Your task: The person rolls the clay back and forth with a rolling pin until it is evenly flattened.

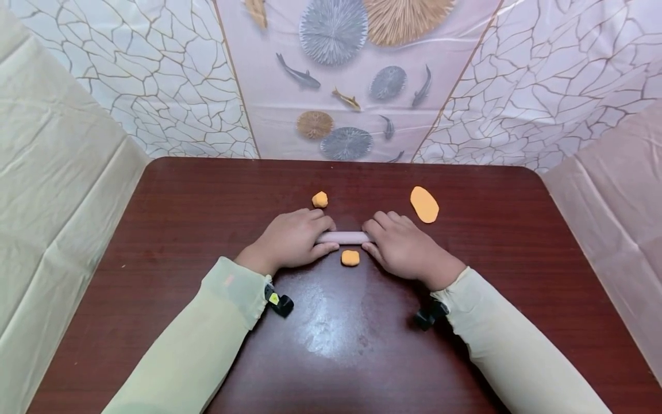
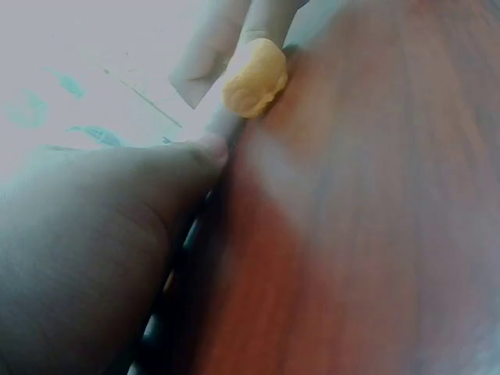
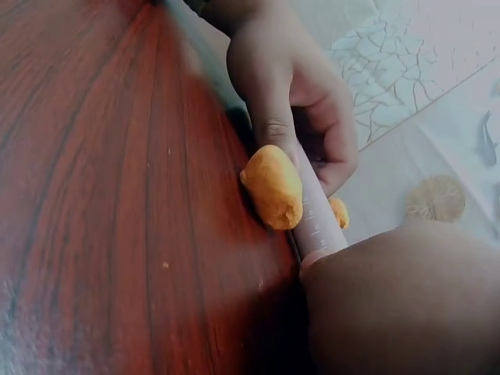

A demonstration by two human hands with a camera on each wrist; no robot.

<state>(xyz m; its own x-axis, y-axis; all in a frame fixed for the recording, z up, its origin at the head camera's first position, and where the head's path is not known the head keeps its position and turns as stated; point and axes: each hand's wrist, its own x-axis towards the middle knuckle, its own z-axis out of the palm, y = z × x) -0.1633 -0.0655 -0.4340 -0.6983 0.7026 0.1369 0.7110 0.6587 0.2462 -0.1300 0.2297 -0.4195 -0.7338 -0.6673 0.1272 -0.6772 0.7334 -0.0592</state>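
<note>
A pale pink rolling pin (image 1: 345, 237) lies crosswise on the table, its side printed with small white marks in the right wrist view. The left hand (image 1: 292, 238) grips its left end, fingers beyond it and thumb on the near side. At the other end, the right hand (image 1: 404, 244) holds the pin the same way. Just in front of the pin sits a small lump of orange modelling dough (image 1: 350, 258), between the two thumbs; it also shows as a rounded lump (image 3: 273, 187) in the right wrist view. Both ends of the pin are hidden under the hands.
Behind the left hand is a second orange dough lump (image 1: 320, 199). A flat oval orange piece (image 1: 424, 204) lies beyond the right hand. The dark reddish-brown table (image 1: 331, 356) meets patterned sheeting (image 1: 181, 86) at its back edge.
</note>
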